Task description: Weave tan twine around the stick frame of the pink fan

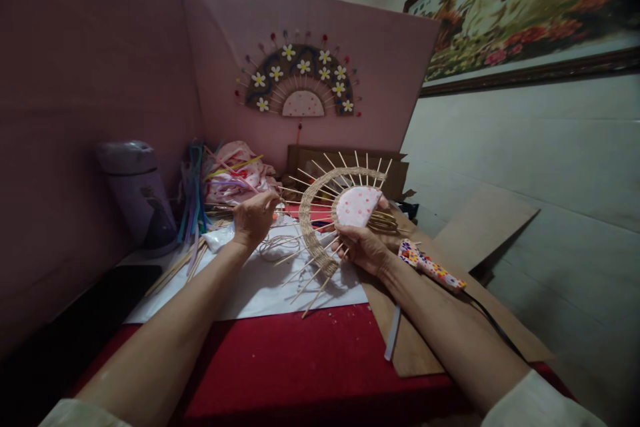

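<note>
My right hand grips a half-round fan frame at its pink-dotted centre piece, its fingers partly behind it. Thin wooden sticks radiate from that piece, and a woven band of twine runs across them in an arc. The frame is tilted, with its sticks pointing left and up. Just left of the stick tips, my left hand has its fingers pinched together; what they hold is too small to make out. Loose twine lies below, between the hands.
A finished flowered fan hangs on the pink board. At the left stand a purple bottle and coloured strips beside pink cloth. A flowered glue gun rests on cardboard at the right, near a glue stick.
</note>
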Tool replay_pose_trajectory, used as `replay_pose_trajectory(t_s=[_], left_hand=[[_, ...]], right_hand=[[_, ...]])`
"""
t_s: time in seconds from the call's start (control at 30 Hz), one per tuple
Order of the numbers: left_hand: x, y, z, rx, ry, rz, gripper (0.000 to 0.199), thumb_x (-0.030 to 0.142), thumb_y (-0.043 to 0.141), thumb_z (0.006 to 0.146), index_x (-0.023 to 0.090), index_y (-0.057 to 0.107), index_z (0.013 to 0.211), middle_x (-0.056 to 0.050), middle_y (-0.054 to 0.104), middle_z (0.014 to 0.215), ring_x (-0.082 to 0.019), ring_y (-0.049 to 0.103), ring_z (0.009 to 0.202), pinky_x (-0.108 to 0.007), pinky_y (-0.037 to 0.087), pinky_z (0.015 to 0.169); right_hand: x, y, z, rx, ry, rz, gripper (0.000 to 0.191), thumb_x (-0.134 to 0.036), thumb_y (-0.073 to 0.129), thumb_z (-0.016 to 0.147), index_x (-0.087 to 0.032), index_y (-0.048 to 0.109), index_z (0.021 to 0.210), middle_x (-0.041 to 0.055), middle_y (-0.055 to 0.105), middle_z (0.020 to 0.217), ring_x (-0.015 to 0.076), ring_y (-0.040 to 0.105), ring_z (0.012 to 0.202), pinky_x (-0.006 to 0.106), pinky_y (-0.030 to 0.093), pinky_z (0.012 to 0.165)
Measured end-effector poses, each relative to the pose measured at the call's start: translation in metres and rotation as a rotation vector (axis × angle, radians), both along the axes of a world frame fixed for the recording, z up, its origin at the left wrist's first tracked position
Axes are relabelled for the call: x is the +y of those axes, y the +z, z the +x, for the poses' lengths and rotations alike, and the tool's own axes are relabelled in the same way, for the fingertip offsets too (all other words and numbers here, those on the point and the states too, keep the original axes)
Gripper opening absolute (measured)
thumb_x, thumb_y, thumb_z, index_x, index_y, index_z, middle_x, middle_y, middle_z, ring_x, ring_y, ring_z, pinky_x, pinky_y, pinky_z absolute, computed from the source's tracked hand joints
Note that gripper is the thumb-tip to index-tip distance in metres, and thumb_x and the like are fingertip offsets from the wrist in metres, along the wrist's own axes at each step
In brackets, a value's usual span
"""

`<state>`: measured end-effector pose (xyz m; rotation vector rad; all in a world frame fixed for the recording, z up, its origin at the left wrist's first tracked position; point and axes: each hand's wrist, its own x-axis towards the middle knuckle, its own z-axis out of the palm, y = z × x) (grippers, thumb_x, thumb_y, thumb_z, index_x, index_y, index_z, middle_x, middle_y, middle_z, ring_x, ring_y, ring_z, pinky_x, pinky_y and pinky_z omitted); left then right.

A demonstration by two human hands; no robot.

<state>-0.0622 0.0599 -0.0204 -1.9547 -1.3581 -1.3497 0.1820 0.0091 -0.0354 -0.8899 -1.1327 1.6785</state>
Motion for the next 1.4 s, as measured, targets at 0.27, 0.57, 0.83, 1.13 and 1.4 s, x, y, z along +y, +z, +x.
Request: replay_pose_trajectory(t_s=[0.27, 0.57, 0.83, 1.13, 1.4], left_hand=[[-0.0011, 0.0028, -0.0032, 0.004, 0.028, -0.088, 0.023, 0.034, 0.051, 0.084, 0.022, 0.07, 0.08, -0.002, 0.071, 0.076, -0.016, 0.062, 0.07, -0.024, 0.034, 0.059], [-0.003, 0.0036, -0.0002, 0.052, 0.031, -0.134, 0.022, 0.037, 0.054, 0.083, 0.023, 0.07, 0.083, -0.002, 0.072, 0.084, -0.018, 0.064, 0.077, -0.025, 0.036, 0.062], [-0.0023, 0.0031, -0.0005, 0.039, 0.043, -0.134, 0.021, 0.039, 0.056, 0.081, 0.024, 0.071, 0.084, -0.002, 0.072, 0.083, -0.019, 0.065, 0.076, -0.026, 0.035, 0.061], [-0.0017, 0.0027, -0.0014, 0.029, 0.037, -0.154, 0.022, 0.04, 0.055, 0.081, 0.024, 0.071, 0.085, -0.003, 0.072, 0.085, -0.019, 0.064, 0.078, -0.026, 0.036, 0.063], [-0.0008, 0.0025, -0.0038, 0.041, 0.056, -0.152, 0.024, 0.04, 0.054, 0.082, 0.024, 0.071, 0.085, -0.003, 0.072, 0.083, -0.019, 0.064, 0.077, -0.026, 0.036, 0.061]], right_hand=[[0.0037, -0.0052, 0.0039, -0.009, 0.056, 0.059, 0.017, -0.027, 0.057, 0.076, -0.015, 0.066, 0.086, 0.0035, 0.064, 0.059, 0.0093, 0.053, 0.045, 0.017, 0.039, 0.038], [0.0007, -0.0045, 0.0026, -0.033, 0.065, 0.001, 0.012, -0.028, 0.057, 0.077, -0.016, 0.062, 0.076, 0.0041, 0.064, 0.054, 0.0095, 0.051, 0.04, 0.018, 0.04, 0.036], [-0.0001, -0.0033, 0.0029, -0.046, 0.095, 0.003, 0.019, -0.029, 0.056, 0.078, -0.014, 0.065, 0.086, 0.0044, 0.064, 0.055, 0.0088, 0.052, 0.039, 0.017, 0.04, 0.036], [-0.0028, -0.0008, -0.0001, -0.036, 0.082, 0.02, 0.02, -0.029, 0.058, 0.077, -0.013, 0.065, 0.086, 0.0051, 0.063, 0.054, 0.0095, 0.053, 0.044, 0.017, 0.043, 0.039], [-0.0034, -0.0008, -0.0005, 0.01, 0.043, 0.008, 0.012, -0.027, 0.059, 0.076, -0.016, 0.061, 0.078, 0.0034, 0.062, 0.055, 0.0099, 0.052, 0.044, 0.019, 0.042, 0.039]])
